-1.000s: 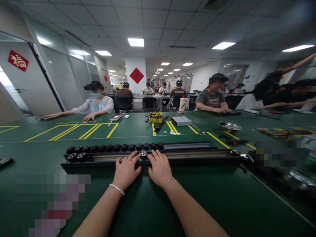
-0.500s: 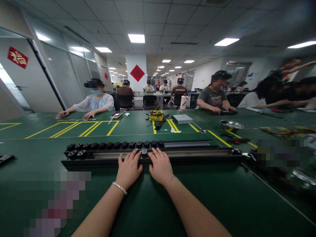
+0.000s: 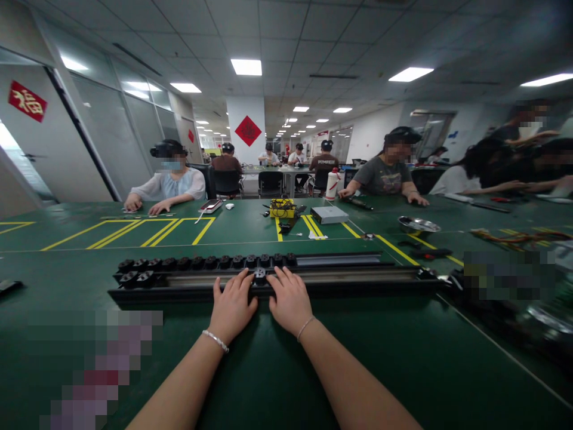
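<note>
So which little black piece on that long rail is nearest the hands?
The lone piece in the near groove, between the left hand and right hand; the rest line the back row or sit far left.

Left grip (image 3: 233,304) and right grip (image 3: 290,301) are laid palm-down, side by side, fingers extended onto a long black rail (image 3: 349,279) on the green surface (image 3: 286,370). A small black fitting (image 3: 259,276) is seen between the fingertips. A row of black modules (image 3: 206,262) is seated along the rail's left half. A metal bowl (image 3: 418,225) is noted well apart, far right.
</note>
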`<control>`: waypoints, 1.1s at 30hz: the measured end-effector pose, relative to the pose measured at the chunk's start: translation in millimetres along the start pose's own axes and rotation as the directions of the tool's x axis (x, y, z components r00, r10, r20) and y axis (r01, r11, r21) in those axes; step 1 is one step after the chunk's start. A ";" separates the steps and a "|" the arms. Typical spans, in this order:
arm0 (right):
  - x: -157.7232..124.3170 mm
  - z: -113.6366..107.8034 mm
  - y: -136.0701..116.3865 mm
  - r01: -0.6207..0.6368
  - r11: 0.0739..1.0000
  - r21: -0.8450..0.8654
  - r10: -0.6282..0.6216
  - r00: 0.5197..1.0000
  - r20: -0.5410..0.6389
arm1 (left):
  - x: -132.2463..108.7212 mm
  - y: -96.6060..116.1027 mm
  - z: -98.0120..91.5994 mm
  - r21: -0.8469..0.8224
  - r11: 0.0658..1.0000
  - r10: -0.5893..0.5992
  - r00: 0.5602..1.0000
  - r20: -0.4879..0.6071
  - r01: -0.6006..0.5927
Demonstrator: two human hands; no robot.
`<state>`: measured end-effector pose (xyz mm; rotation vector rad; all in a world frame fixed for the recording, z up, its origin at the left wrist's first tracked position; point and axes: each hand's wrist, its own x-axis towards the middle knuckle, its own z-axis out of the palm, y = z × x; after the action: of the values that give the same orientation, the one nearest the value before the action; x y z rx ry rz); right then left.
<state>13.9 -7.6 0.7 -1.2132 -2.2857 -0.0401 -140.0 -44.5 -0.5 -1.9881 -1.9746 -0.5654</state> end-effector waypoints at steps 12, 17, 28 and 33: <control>0.0 2.3 -0.3 -0.004 1.000 0.007 0.004 1.000 -0.014 | 0.8 -0.1 -0.7 0.000 1.000 -0.006 1.000 -0.004 0.006; 0.2 3.3 -0.2 -0.007 1.000 0.017 0.007 1.000 -0.022 | 0.9 -0.2 -1.0 0.003 1.000 -0.004 1.000 0.001 0.004; -0.1 3.0 -0.2 -0.010 1.000 0.013 0.010 1.000 -0.019 | 0.4 -1.4 -1.5 0.011 1.000 0.005 1.000 0.027 -0.006; 0.0 3.4 0.5 -0.002 1.000 0.021 0.002 1.000 -0.024 | 0.3 -1.7 -1.8 0.011 1.000 0.009 0.999 0.032 -0.009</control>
<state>12.7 -6.4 -2.3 -1.1985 -2.2589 -0.0298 -141.8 -45.0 1.1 -2.0107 -1.9818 -0.5233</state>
